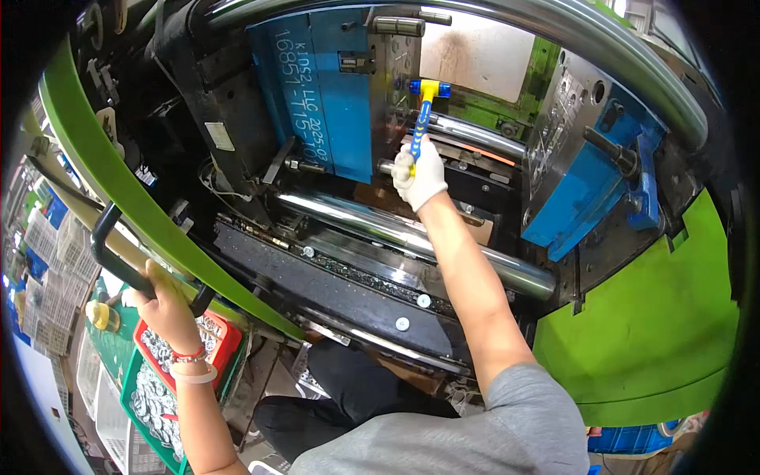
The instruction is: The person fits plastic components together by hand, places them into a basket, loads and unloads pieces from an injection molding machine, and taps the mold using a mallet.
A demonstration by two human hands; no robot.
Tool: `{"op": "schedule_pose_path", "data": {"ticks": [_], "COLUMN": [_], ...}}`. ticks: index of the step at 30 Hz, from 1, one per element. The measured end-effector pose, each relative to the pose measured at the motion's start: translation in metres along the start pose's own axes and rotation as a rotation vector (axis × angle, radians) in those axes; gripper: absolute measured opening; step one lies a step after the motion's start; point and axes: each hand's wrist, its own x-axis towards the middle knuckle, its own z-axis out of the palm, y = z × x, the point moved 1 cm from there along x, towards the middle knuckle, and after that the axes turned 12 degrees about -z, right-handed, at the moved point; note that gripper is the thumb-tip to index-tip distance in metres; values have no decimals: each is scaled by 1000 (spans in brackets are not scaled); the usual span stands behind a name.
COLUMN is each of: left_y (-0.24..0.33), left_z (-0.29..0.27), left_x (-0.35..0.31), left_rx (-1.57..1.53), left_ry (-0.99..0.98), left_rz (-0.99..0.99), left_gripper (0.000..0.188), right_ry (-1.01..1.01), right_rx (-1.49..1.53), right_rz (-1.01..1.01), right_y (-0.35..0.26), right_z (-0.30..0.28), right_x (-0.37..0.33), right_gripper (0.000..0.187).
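Observation:
My right hand [419, 176], in a white glove, is closed round the handle of a mallet [427, 111] with a yellow head and blue striking ends. The arm reaches into an open moulding machine, and the mallet head is beside the steel face of the left mould half [336, 119], a blue block. Whether the head touches that face I cannot tell. Across the gap stands the right mould half [582, 178], blue with a steel face. At the left, my left hand [168, 305] grips a black bar handle [111, 245] on the curved green door [150, 206].
Polished tie bars [507, 269] cross the machine below and above the mould. Small round white pieces [402, 324] lie on the black ledge. Left of my legs are a red tray [229, 340] and a green tray [127, 388] of small parts. A green panel [641, 332] stands right.

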Motion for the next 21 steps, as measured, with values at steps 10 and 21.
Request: {"op": "schedule_pose_path", "data": {"ticks": [10, 21], "left_y": [6, -11], "left_z": [13, -6], "left_x": [0, 6], "left_rx": [8, 108], "left_ry": [-9, 66], "left_rz": [36, 182], "left_gripper": [22, 22], "right_ry": [190, 281], "right_rx": [6, -164], "right_rz": [-384, -429], "right_y": [19, 14], "right_z": [-14, -12], "right_x": [20, -25], "right_gripper": [56, 52]}}
